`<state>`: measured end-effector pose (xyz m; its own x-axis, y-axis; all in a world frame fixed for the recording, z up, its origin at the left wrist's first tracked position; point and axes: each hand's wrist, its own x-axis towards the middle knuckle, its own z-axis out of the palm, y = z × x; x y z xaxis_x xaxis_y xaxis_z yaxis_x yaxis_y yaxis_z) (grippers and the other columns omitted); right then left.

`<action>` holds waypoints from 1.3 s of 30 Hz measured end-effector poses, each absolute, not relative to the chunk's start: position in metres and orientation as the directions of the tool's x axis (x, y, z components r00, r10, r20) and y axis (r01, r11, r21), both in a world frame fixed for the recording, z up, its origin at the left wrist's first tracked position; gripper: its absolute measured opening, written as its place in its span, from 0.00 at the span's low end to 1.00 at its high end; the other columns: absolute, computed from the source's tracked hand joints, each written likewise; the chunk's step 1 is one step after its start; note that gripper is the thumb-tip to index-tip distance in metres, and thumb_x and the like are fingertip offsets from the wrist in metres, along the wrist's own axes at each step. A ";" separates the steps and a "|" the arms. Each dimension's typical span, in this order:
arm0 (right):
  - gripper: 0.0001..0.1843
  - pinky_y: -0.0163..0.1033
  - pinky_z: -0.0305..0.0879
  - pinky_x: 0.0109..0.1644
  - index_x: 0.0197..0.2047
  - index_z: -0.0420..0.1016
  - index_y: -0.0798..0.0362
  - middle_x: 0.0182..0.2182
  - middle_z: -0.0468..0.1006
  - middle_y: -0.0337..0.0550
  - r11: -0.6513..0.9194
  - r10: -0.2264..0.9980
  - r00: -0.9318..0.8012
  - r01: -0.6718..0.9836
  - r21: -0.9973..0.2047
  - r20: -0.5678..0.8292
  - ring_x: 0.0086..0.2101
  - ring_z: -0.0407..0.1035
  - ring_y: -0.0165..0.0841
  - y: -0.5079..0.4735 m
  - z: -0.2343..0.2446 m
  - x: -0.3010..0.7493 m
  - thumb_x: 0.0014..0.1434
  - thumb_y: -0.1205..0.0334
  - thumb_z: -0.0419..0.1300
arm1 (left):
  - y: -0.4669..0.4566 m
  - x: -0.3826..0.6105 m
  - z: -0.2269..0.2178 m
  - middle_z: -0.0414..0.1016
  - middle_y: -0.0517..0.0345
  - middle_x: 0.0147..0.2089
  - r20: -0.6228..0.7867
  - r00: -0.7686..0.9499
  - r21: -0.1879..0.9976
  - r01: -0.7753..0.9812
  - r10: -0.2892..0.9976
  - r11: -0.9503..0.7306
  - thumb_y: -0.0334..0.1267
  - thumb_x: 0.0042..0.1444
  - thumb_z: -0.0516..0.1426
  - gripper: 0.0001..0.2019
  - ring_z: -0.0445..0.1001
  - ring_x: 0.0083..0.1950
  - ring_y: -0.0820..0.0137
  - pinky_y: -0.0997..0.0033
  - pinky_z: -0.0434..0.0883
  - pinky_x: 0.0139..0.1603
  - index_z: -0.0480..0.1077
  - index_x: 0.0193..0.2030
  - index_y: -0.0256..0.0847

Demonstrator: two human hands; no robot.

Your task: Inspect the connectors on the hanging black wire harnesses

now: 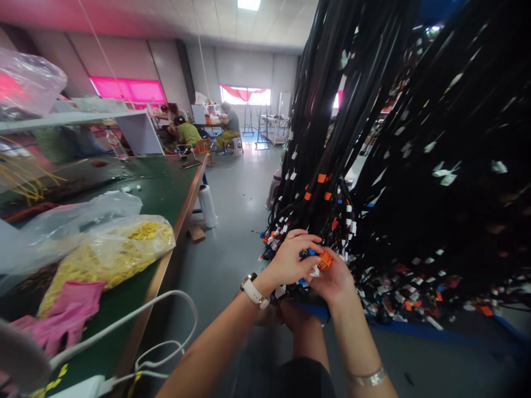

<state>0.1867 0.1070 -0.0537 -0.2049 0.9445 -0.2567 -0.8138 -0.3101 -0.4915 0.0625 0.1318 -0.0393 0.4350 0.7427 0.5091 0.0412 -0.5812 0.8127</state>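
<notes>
My left hand (pixel 291 260), with a white watch on the wrist, is curled around a small cluster of connectors at the lower end of the hanging cables. An orange connector (pixel 325 261) sits between my two hands, with blue and white pieces beside it. My right hand (pixel 337 279), wearing a silver bracelet, cups the orange connector from the right, fingers partly hidden. Black wire harnesses (pixel 332 110) hang in a thick bundle just beyond my hands, with orange tags and many white labels and plugs at their ends.
On the left, a green-topped table (pixel 161 182) carries a bag of yellow parts (pixel 120 251), pink gloves (pixel 77 312) and a white cable (pixel 136 315). A white roll (pixel 207 205) stands by the table leg. More harnesses (pixel 448 166) hang at right. People (pixel 188 134) sit farther back.
</notes>
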 end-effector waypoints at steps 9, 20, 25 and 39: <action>0.05 0.29 0.59 0.18 0.32 0.70 0.56 0.23 0.72 0.40 -0.371 0.928 -0.326 -0.844 -0.387 -0.180 0.18 0.59 0.25 0.101 -0.063 0.197 0.52 0.67 0.54 | 0.140 0.056 -0.061 0.71 0.47 0.48 -0.013 0.413 0.772 -0.575 0.911 0.272 0.46 0.55 0.54 0.17 0.71 0.43 0.66 0.66 0.68 0.43 0.70 0.47 0.38; 0.02 0.25 0.57 0.17 0.29 0.69 0.52 0.21 0.72 0.35 -0.309 0.951 -0.282 -0.861 -0.404 -0.125 0.16 0.57 0.21 0.105 -0.083 0.211 0.50 0.65 0.56 | 0.124 0.055 -0.046 0.72 0.42 0.50 0.084 0.596 0.823 -0.493 0.798 0.282 0.52 0.57 0.50 0.25 0.68 0.53 0.61 0.61 0.57 0.58 0.70 0.50 0.32; 0.03 0.25 0.57 0.17 0.30 0.69 0.53 0.22 0.72 0.36 -0.322 0.947 -0.284 -0.867 -0.379 -0.153 0.16 0.56 0.21 0.104 -0.084 0.211 0.49 0.63 0.56 | 0.117 0.053 -0.037 0.69 0.42 0.54 0.056 0.612 0.882 -0.400 0.789 0.247 0.55 0.56 0.49 0.28 0.64 0.57 0.60 0.62 0.55 0.60 0.67 0.52 0.31; 0.08 0.32 0.54 0.20 0.27 0.70 0.53 0.18 0.69 0.33 -0.020 0.889 0.396 -0.469 -0.883 -0.231 0.18 0.59 0.27 0.109 -0.083 0.175 0.45 0.58 0.60 | 0.165 0.071 -0.038 0.71 0.44 0.51 0.092 0.473 0.984 0.092 0.876 -0.152 0.43 0.54 0.55 0.26 0.69 0.51 0.63 0.63 0.63 0.53 0.61 0.57 0.33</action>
<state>0.1754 0.1090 -0.0832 0.3962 0.8887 -0.2308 -0.4689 -0.0202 -0.8830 0.0714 0.1649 -0.0378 0.4729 0.8763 0.0917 0.0915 -0.1523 0.9841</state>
